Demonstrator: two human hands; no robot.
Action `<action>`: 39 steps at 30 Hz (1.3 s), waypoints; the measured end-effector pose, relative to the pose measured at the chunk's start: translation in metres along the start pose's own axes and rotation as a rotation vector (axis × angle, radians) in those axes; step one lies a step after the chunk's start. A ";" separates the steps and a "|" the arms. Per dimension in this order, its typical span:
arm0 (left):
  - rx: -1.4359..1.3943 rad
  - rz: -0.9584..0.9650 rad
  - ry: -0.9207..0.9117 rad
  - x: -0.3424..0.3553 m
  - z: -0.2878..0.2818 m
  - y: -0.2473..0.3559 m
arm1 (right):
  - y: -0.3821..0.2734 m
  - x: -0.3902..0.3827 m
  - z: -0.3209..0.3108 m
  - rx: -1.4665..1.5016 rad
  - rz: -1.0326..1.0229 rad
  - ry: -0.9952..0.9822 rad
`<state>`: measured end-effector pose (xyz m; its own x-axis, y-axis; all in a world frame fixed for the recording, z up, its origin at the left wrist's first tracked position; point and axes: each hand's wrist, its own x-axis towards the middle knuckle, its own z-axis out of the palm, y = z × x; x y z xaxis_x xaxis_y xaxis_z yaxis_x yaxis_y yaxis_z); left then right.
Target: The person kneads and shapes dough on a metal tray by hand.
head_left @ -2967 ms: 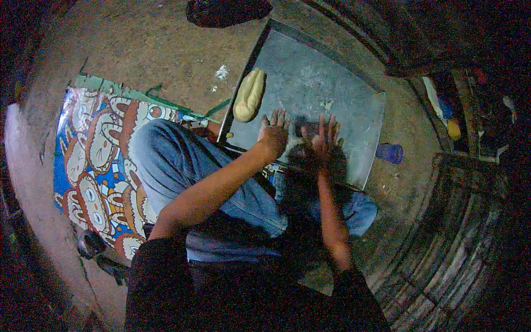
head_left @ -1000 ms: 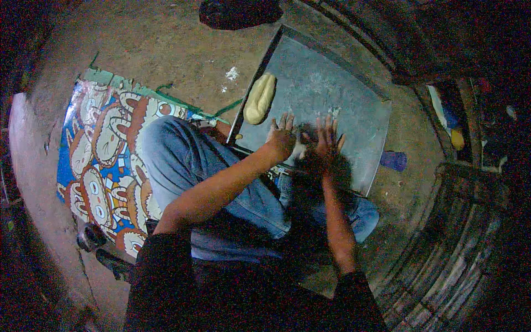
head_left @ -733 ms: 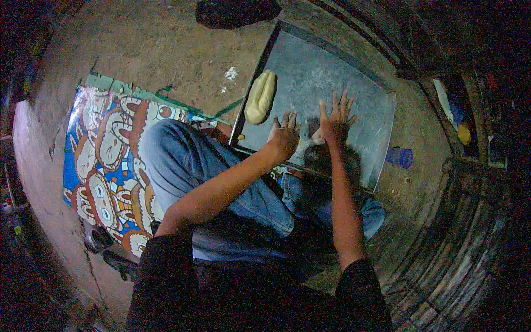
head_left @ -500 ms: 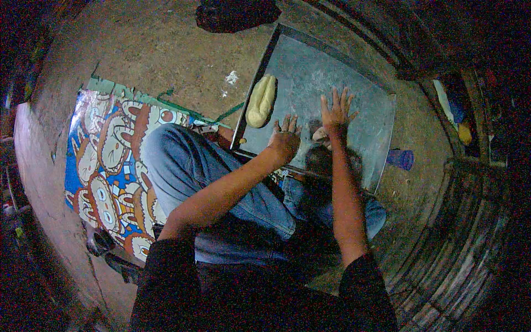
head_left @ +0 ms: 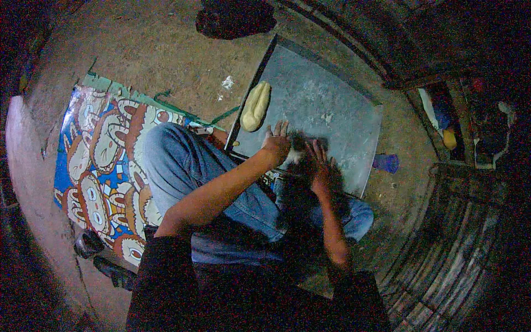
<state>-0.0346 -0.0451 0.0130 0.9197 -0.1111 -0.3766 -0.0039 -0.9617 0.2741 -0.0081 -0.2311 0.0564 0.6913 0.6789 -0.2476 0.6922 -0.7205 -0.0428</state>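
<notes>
A metal tray point(head_left: 310, 77) with a raised rim lies before my crossed legs. Along its left side rests a long, folded pale dough piece point(head_left: 255, 108), untouched. My left hand point(head_left: 276, 141) is over the near part of the tray, fingers stretched out. To its right, my right hand point(head_left: 321, 166) is low over the near edge, fingers spread and partly in dark shadow. A pale lump point(head_left: 293, 157), perhaps dough, shows dimly between both hands; its shape and any contact are unclear. One tiny yellowish bit point(head_left: 236, 144) sits at the tray's near left corner.
A cartoon-printed mat point(head_left: 102, 146) lies at left, with black sandals point(head_left: 88, 243) beside it. Right of the tray is a purple object point(head_left: 386, 162). A dark bulky thing point(head_left: 235, 19) stands at the far side. Wooden slats point(head_left: 442, 238) are at right.
My right hand has pulled back toward me, from the tray's middle to its near edge. The left hand stays close to its place, still stretched out. The whole view has shifted slightly.
</notes>
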 end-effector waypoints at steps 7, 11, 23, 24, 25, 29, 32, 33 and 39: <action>-0.083 0.007 0.033 -0.001 0.003 -0.010 | -0.002 -0.039 0.012 0.053 0.179 -0.103; 0.032 0.012 -0.040 -0.008 -0.010 -0.005 | -0.014 -0.055 -0.013 0.137 0.106 0.077; -0.054 0.038 0.090 0.009 0.015 -0.001 | 0.104 -0.041 0.083 0.193 0.212 -0.017; -0.064 0.034 0.100 0.009 0.017 -0.002 | 0.111 -0.043 0.102 -0.063 0.014 -0.086; -0.072 0.024 0.097 0.007 0.020 -0.008 | 0.089 -0.039 0.094 0.041 0.150 -0.002; -0.064 0.032 0.100 0.005 0.019 -0.007 | 0.035 -0.026 0.030 0.241 0.450 0.082; 0.011 0.006 0.031 0.010 0.019 -0.007 | 0.033 -0.017 -0.002 0.091 0.282 -0.183; 0.036 0.002 -0.003 0.012 0.018 -0.004 | 0.035 -0.014 -0.002 0.031 0.296 -0.256; 0.032 -0.019 -0.009 0.024 0.027 0.000 | 0.018 -0.016 0.000 0.209 0.622 -0.165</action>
<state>-0.0232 -0.0542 -0.0197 0.9162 -0.0948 -0.3893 0.0006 -0.9713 0.2380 -0.0069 -0.2547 0.0598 0.8959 0.1098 -0.4304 0.1092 -0.9937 -0.0262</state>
